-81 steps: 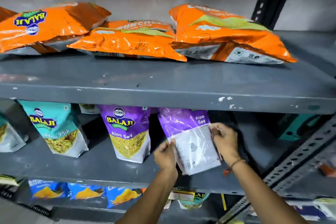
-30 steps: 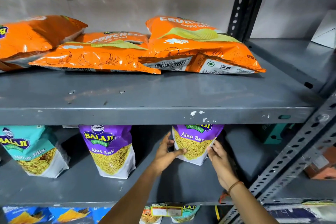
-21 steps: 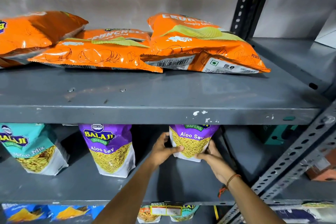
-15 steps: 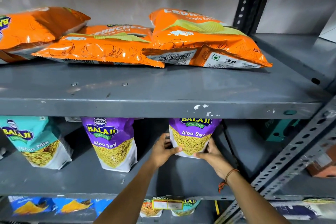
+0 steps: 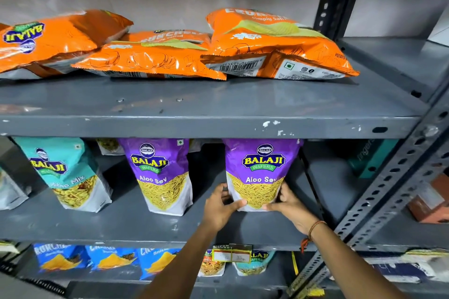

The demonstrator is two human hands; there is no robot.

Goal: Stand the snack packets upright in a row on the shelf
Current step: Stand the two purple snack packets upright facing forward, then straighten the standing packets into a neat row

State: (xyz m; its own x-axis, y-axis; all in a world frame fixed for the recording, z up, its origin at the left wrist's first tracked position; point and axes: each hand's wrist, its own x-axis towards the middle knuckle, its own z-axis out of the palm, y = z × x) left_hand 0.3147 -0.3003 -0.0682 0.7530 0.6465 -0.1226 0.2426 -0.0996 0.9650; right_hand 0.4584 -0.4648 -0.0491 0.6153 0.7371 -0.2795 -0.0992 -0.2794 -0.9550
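A purple Aloo Sev packet (image 5: pixel 260 170) stands upright on the middle grey shelf (image 5: pixel 126 226), front label facing me. My left hand (image 5: pixel 220 206) grips its lower left corner and my right hand (image 5: pixel 290 206) grips its lower right corner. To its left stands a second purple Aloo Sev packet (image 5: pixel 160 175), also upright, with a gap between the two. Further left a teal mix packet (image 5: pixel 65 172) stands leaning a little.
Several orange chip bags (image 5: pixel 150 58) lie flat on the upper shelf (image 5: pixel 218 126). Blue and other packets (image 5: pixel 107 257) sit on the shelf below. A perforated metal upright (image 5: pixel 398 187) runs along the right, with teal and red boxes (image 5: pixel 430 201) behind it.
The purple packet went from held with its back to me to standing upright with its front showing. Both hands slid down to its lower corners. My view shifted up.
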